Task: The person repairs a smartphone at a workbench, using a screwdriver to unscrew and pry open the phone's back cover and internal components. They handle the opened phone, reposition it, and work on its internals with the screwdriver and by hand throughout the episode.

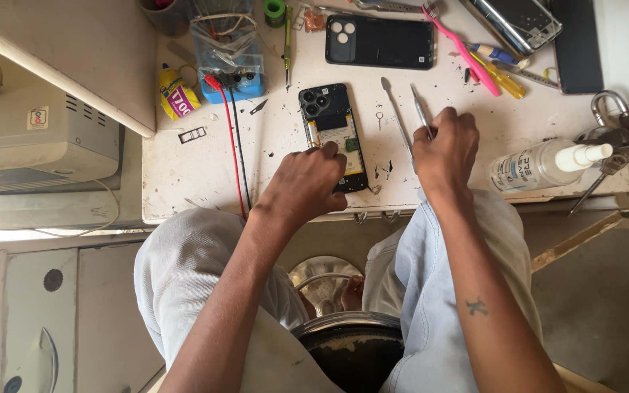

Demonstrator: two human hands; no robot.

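An opened black phone [329,124] lies on the white worktable [475,127] with its back off, showing camera lenses and a circuit board. My left hand [307,182] rests on the phone's lower half, fingers curled over it. My right hand [445,149] is closed on a thin metal tool [420,109] that points away from me. A second metal spudger [396,116] lies just left of it, untouched.
A black phone back cover [380,41] lies at the far middle. A pink toothbrush [464,51], yellow and blue pens [500,69], a clear spray bottle [544,164], a padlock with keys [609,120], a blue box with red and black leads [231,65] and a yellow tube [177,94] surround the work area.
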